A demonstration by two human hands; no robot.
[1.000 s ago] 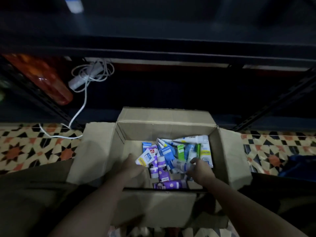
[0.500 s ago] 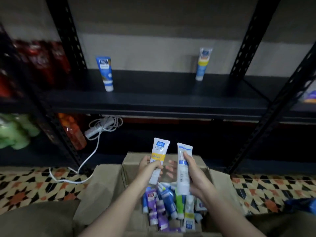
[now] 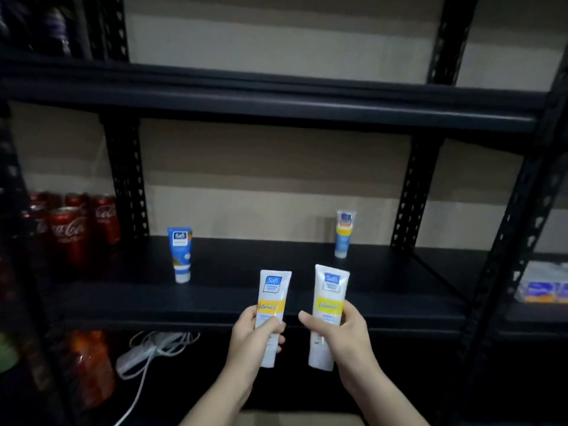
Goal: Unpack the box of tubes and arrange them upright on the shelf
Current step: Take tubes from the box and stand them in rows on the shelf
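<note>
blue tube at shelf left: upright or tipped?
Upright. The blue plastic tube stands on its white cap on the black metal shelf, crimped end up.

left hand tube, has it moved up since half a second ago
Yes. The tube in the left hand has risen from just above the box to the front edge of the shelf, held upright.

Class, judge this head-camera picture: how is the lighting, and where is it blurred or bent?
Head view: dim overall; the two held tubes, left and right, are the brightest things; the cans and bottle at the left edge look soft; the shelf posts lean inward, a wide-angle bend.
</note>
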